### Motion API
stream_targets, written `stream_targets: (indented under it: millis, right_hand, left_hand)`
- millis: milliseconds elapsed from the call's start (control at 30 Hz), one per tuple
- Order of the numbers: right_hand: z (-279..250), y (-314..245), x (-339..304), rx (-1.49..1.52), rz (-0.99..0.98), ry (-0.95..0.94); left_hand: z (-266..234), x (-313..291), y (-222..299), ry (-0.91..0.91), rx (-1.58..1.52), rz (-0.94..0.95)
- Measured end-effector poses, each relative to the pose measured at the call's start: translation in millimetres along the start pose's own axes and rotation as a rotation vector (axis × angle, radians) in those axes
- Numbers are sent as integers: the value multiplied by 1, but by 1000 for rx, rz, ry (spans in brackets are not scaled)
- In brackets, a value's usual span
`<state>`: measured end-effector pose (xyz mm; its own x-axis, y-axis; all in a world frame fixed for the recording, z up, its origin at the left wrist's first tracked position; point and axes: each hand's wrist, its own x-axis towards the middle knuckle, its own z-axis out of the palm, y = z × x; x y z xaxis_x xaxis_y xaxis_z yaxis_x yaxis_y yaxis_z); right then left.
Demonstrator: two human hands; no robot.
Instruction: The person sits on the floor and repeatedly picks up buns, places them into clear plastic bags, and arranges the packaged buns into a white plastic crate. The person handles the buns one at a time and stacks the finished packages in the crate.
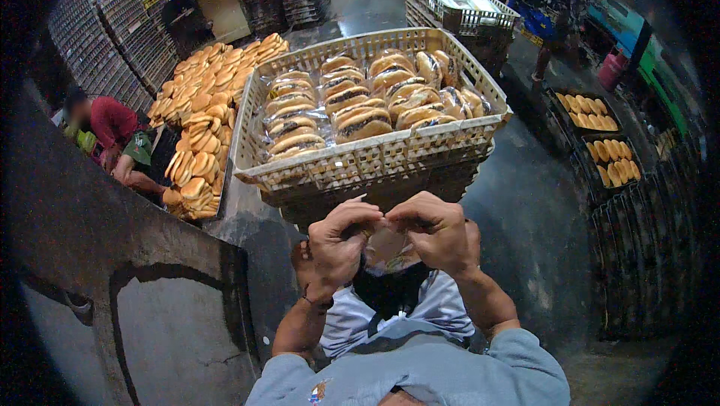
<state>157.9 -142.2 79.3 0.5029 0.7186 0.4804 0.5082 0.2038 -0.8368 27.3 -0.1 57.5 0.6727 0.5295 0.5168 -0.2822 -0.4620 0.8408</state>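
Observation:
My left hand and my right hand meet in front of my lap, thumbs and fingers pinched together. Between them they hold a clear plastic bag by its upper edge. Its contents are hard to make out. Just beyond my hands, a cream plastic crate rests on a dark stack. Inside it lie several bagged filled buns, with a dark filling showing along their cut sides. Neither hand touches the crate.
Unwrapped buns lie heaped at the left, beside a crouching person in red. Trays of long rolls stand at the right. Another crate sits behind; a second person is at the far right. A dark partition borders my left.

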Motion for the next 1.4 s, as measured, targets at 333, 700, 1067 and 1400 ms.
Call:
stream_targets:
  millis: [333,700,1067,1400]
  right_hand:
    - [44,26,28,-52,-387,-152]
    - [96,60,-20,-52,-394,-155]
    - [96,61,-44,560,514,-275]
    - [88,54,-34,800,608,-119]
  left_hand:
    - [-32,-11,-9,355,-233,-225]
    - [-68,-77,-22,113,635,209]
    - [-45,-108,-30,257,264,-182]
    - [-36,-77,-61,176,-81,-424]
